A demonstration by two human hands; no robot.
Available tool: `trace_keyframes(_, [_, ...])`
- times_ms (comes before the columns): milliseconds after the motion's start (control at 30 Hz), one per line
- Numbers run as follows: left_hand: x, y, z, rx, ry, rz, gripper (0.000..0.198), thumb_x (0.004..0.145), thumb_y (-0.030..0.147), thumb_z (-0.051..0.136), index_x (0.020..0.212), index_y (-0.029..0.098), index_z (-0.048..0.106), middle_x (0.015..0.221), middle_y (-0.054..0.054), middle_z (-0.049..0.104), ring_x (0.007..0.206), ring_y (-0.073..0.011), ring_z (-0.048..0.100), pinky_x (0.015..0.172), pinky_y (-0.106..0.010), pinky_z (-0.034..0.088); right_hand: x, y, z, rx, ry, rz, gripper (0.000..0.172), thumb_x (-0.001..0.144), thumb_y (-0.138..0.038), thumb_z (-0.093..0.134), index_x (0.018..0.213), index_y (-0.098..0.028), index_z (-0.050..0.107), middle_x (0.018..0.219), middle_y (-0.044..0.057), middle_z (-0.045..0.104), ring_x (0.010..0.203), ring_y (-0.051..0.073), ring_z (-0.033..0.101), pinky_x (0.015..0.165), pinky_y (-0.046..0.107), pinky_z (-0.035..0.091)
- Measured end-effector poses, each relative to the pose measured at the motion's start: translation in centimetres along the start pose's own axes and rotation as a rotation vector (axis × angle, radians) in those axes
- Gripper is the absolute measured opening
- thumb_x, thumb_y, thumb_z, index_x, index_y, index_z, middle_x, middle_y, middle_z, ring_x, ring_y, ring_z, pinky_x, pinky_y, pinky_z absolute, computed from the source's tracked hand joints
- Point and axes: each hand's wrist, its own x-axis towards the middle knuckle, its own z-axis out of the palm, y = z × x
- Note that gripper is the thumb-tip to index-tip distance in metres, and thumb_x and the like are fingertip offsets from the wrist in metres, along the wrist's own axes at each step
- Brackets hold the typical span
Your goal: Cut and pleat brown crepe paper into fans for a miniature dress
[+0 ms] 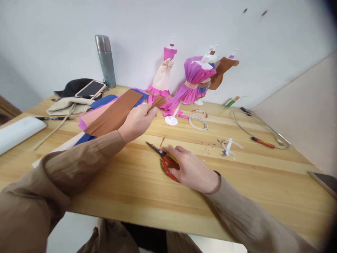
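My left hand (137, 121) is raised over the wooden table (126, 182) and pinches a small folded piece of brown paper (158, 102) between thumb and fingers. Just behind it lies a stack of crepe paper sheets (110, 114), brown on top, with pink, purple and blue beneath. My right hand (191, 169) rests on the table, fingers curled over the red handles of a pair of scissors (162, 156), whose blades point left. Small dress forms in paper dresses (193, 79) stand by the wall behind.
A steel flask (105, 60), a phone (91, 89) on a dark cap, and a beige bag sit at the back left. Tape rolls (198, 122), a cable, a red-handled tool (263, 142), paper scraps and a white case (18, 131) lie around.
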Motion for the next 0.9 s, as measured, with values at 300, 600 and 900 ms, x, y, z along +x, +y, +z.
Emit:
trace_keyframes(300, [0.0, 0.6, -0.3, -0.03, -0.012, 0.062, 0.03, 0.089, 0.029, 0.038, 0.068, 0.017, 0.056, 0.071, -0.003, 0.059, 0.071, -0.0156, 0.055, 0.068, -0.03, 0.041, 0.3, -0.7, -1.3, -0.186, 0.052, 0.063, 0.022, 0.083, -0.027, 0.057, 0.102, -0.024, 0.068, 0.085, 0.006, 0.067, 0.074, 0.02, 0.062, 0.06, 0.028, 0.036])
trace_keyframes(600, [-0.1, 0.9, -0.4, 0.007, -0.015, 0.072, 0.03, 0.09, 0.029, 0.039, 0.066, 0.018, 0.053, 0.066, -0.001, 0.055, 0.065, -0.014, 0.051, 0.063, -0.03, 0.038, 7.2, 2.9, 1.4, 0.483, 0.073, 0.041, 0.01, 0.075, -0.022, 0.06, 0.073, -0.014, 0.067, 0.068, 0.002, 0.065, 0.06, 0.012, 0.056, 0.057, 0.024, 0.042])
trace_keyframes(900, [-0.2, 0.9, -0.4, 0.02, -0.005, 0.059, 0.029, 0.09, 0.028, 0.04, 0.068, 0.017, 0.055, 0.068, -0.002, 0.057, 0.062, -0.0129, 0.049, 0.059, -0.028, 0.037, 8.8, 2.0, 1.2, 0.443, 0.142, -0.015, 0.013, 0.077, -0.022, 0.05, 0.066, -0.017, 0.053, 0.062, -0.002, 0.054, 0.059, 0.011, 0.046, 0.057, 0.024, 0.035])
